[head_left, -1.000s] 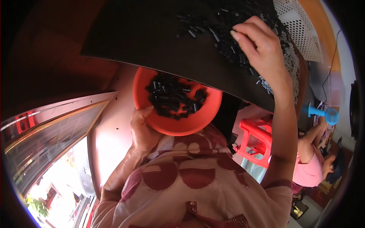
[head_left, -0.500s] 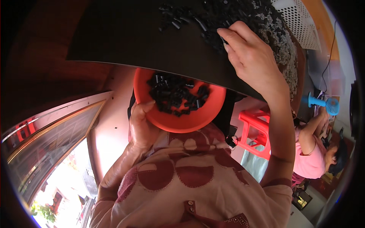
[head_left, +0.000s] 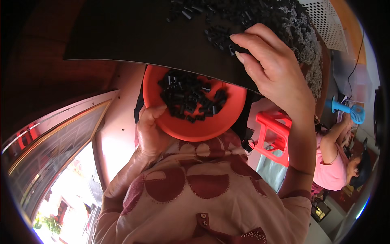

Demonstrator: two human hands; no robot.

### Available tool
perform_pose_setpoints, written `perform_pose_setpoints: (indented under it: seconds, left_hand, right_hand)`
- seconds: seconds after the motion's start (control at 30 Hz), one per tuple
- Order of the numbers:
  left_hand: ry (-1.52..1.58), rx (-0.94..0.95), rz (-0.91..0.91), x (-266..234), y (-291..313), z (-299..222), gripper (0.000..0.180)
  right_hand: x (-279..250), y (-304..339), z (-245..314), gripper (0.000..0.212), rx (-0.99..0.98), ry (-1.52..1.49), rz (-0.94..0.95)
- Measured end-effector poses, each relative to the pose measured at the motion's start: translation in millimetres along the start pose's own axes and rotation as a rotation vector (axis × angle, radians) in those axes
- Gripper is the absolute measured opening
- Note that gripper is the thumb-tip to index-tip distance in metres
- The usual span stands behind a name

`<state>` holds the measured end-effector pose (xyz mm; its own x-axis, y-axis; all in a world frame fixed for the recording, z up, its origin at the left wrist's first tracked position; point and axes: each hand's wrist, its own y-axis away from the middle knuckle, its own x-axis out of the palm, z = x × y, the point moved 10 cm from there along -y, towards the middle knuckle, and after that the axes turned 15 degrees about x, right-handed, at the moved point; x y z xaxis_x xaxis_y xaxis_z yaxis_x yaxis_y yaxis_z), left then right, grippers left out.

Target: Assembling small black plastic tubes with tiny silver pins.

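My left hand grips an orange-red bowl at its left side, thumb over the rim. Short black tube-like pieces lie inside the bowl, whose far rim is hidden under the table edge. Over the dark table, my right hand has its thumb and forefinger apart. Its fingertips are beside a small cluster of similar black pieces on the tabletop. Its other fingers are partly hidden behind the forefinger.
More black pieces and a heap of grey bits cover the table's far right, by a white perforated basket. Right of me are a red stool, a blue fan and a person in pink. A framed panel stands left.
My right thumb and forefinger have spread apart from a near pinch. A small cluster of black pieces now lies nearer the table edge. My left hand still holds the bowl.
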<state>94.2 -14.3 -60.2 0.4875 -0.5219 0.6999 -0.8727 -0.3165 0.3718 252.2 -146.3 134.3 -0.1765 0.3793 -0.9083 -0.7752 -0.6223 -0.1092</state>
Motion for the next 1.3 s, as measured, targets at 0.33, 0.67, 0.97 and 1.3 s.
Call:
perform_pose_setpoints:
  seconds: [0.33,0.67,0.97,1.3]
  left_hand:
    - [0.075,-0.032,-0.008,-1.7,3.7,1.3,0.024]
    - [0.158,-0.054,-0.027,9.4,3.5,5.9,0.034]
    - [0.124,-0.069,-0.061,3.8,4.3,7.7,0.036]
    - [0.095,-0.056,-0.061,-2.0,2.7,9.8,0.034]
  right_hand:
    - [6.0,-0.2,7.3,0.027,0.006,-0.003,-0.014]
    - [10.9,-16.9,14.2,0.029,0.013,0.050,-0.026]
    - [0.3,-8.6,7.0,0.029,-0.054,-0.008,-0.083]
    - [17.2,5.1,7.1,0.030,0.011,-0.079,0.062]
